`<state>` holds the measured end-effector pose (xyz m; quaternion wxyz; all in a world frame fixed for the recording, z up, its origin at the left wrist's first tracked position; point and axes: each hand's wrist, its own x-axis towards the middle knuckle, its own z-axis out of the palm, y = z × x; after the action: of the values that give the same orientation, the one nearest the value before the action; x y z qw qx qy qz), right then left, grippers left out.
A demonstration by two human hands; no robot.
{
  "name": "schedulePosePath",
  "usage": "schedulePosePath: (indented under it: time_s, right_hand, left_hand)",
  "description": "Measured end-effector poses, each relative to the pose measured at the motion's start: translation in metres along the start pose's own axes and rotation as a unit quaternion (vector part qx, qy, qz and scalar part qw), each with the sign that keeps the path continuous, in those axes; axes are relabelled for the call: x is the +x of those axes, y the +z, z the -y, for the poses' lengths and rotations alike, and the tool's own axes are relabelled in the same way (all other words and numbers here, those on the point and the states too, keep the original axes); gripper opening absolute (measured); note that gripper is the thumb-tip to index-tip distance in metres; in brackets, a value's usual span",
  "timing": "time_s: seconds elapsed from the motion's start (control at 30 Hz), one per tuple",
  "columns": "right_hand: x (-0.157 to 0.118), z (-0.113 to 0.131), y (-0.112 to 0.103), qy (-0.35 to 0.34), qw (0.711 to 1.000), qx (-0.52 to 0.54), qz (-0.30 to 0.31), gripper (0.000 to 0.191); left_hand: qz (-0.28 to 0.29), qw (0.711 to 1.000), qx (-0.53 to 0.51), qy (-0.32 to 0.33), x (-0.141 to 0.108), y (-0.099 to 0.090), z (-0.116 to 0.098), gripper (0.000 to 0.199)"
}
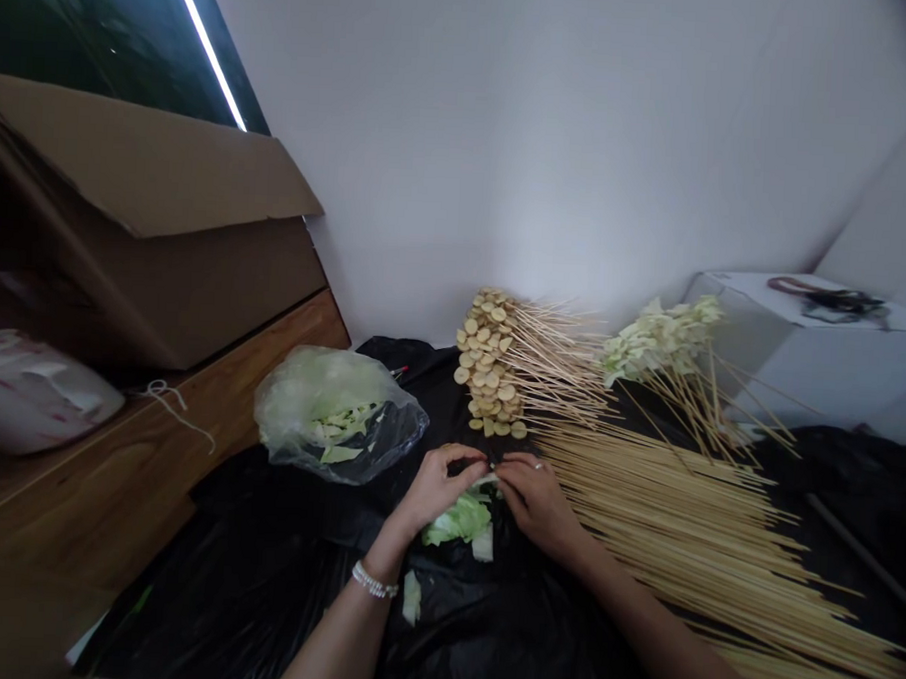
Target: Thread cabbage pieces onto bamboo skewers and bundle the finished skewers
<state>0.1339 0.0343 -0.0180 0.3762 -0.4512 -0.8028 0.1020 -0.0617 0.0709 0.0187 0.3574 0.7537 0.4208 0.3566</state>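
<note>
My left hand [443,484], with white bead bracelets at the wrist, has its thumb and fingers closed on a piece of cabbage leaf [486,478]. Opposite it, my right hand [540,495], wearing a ring, has its fingertips bent onto the same pale piece; the grip is partly hidden. Beneath and between the hands lie more cabbage pieces [458,520] on black plastic sheeting [477,641]. One loose scrap [412,598] rests nearer to me. Just beyond the hands are stacked skewers of round, pale slices [486,356], their sticks pointing right.
On the left sits a clear plastic bag [301,393] of cut cabbage. Many bare bamboo skewers [685,530] spread across the right side. Cabbage skewers [659,339] lie behind them, beside a white box [813,345]. A cardboard box [192,278] and white bucket [41,392] stand at far left.
</note>
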Motion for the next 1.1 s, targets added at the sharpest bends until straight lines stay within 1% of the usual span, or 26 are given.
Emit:
schedulePosePath:
  time_s: [0.07, 0.13, 0.23, 0.27, 0.33, 0.4, 0.57, 0.67, 0.8, 1.1]
  right_hand:
    - [0.002, -0.002, -0.003, 0.023, 0.999, 0.025, -0.034, 0.020]
    - [0.003, -0.001, -0.007, 0.046, 0.997, 0.049, -0.049, 0.022]
    - [0.002, 0.005, -0.011, 0.063, 0.994, 0.082, -0.032, 0.023]
    - [0.002, 0.007, -0.011, 0.064, 0.993, 0.093, -0.025, 0.023]
    - [0.001, 0.013, -0.012, 0.074, 0.990, 0.121, -0.016, 0.021]
    - [0.001, 0.017, -0.012, 0.093, 0.984, 0.151, -0.014, 0.018]
    - [0.003, 0.019, -0.010, 0.139, 0.972, 0.187, -0.016, 0.015]
    - [0.003, 0.020, -0.009, 0.133, 0.973, 0.191, -0.013, 0.014]
    - [0.002, 0.023, -0.011, 0.132, 0.970, 0.206, -0.012, 0.011]
    - [0.002, 0.026, -0.014, 0.136, 0.963, 0.232, 0.017, 0.012]
  left_hand:
    - [-0.002, 1.000, -0.025, -0.012, 0.000, -0.001, 0.000, 0.030]
    - [-0.007, 0.998, -0.055, -0.026, 0.000, -0.001, -0.001, 0.033]
    - [-0.011, 0.996, -0.082, -0.039, 0.000, 0.000, -0.001, 0.040]
    - [-0.010, 0.995, -0.085, -0.042, 0.000, 0.000, -0.001, 0.039]
    - [-0.004, 0.994, -0.097, -0.046, 0.000, 0.002, -0.002, 0.031]
    - [0.004, 0.989, -0.136, -0.051, 0.000, 0.004, -0.004, 0.024]
    - [0.005, 0.970, -0.237, -0.062, -0.001, 0.009, -0.012, 0.025]
    - [0.003, 0.966, -0.250, -0.069, -0.002, 0.013, -0.013, 0.030]
    - [0.006, 0.965, -0.250, -0.077, -0.003, 0.015, -0.010, 0.027]
    - [0.047, 0.959, -0.262, -0.101, -0.007, 0.009, -0.013, 0.028]
